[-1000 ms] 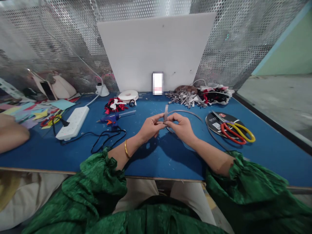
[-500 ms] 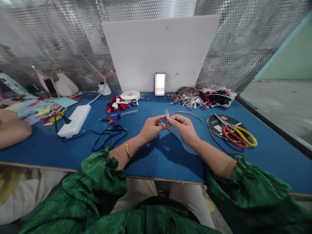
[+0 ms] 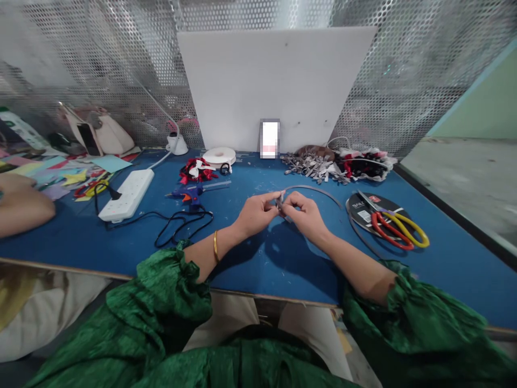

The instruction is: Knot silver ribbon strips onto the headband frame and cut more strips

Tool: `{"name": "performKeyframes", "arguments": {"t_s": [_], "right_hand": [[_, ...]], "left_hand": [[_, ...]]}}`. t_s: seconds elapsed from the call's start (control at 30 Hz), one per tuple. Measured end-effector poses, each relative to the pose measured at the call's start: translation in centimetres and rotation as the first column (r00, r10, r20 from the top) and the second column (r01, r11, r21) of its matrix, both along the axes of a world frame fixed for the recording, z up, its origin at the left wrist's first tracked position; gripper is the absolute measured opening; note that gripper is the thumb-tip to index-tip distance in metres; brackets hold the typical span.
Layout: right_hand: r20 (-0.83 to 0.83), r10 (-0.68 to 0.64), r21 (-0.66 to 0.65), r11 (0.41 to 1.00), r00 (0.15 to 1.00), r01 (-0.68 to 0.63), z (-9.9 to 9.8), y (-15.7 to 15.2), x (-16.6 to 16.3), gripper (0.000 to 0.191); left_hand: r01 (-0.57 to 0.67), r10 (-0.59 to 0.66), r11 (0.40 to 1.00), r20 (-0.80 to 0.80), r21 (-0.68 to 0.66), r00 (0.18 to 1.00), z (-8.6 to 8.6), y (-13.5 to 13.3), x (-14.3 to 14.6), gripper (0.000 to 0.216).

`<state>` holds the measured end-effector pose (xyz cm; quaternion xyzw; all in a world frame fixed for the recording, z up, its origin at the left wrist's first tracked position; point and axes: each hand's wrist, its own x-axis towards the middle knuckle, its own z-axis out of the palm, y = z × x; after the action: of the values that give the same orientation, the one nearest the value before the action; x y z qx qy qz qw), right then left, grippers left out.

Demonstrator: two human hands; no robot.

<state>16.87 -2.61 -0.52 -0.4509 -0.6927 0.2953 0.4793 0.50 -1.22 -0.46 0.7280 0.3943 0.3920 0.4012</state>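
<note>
Above the middle of the blue table, my left hand pinches a folded grey ribbon between thumb and fingers. My right hand meets it from the other side, its fingertips closed on the same ribbon. Most of the fold is hidden by my fingers. A long tail of grey ribbon curves over the table behind my right hand toward the black ribbon spool. Scissors with red and yellow handles lie across that spool.
A blue glue gun and its black cord lie left, beside a white power strip. Grey ribbon bows are heaped at the back right. A phone leans on the white board. Another person's arm rests far left.
The upright ribbon end that stuck up between my fingers is now folded down and mostly covered. My hands have drawn closer together. The whole view has shifted slightly.
</note>
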Motion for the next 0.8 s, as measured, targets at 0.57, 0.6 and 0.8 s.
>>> {"name": "performKeyframes", "arguments": {"t_s": [0.57,0.6,0.8], "right_hand": [[-0.166,-0.223,0.024,0.973,0.961,0.230,-0.8,0.8,0.3,0.015],[-0.208,-0.204,-0.019,0.979,0.957,0.205,-0.8,1.1,0.5,0.017],[-0.436,0.175,-0.311,0.891,0.883,-0.330,-0.8,1.5,0.6,0.024]], "left_hand": [[0.205,-0.123,0.919,0.249,-0.337,0.961,0.7,-0.8,0.3,0.061],[0.220,-0.124,0.910,0.276,-0.351,0.953,0.8,-0.8,0.3,0.062],[0.319,-0.106,0.838,0.441,-0.443,0.891,1.3,-0.8,0.0,0.064]]}}
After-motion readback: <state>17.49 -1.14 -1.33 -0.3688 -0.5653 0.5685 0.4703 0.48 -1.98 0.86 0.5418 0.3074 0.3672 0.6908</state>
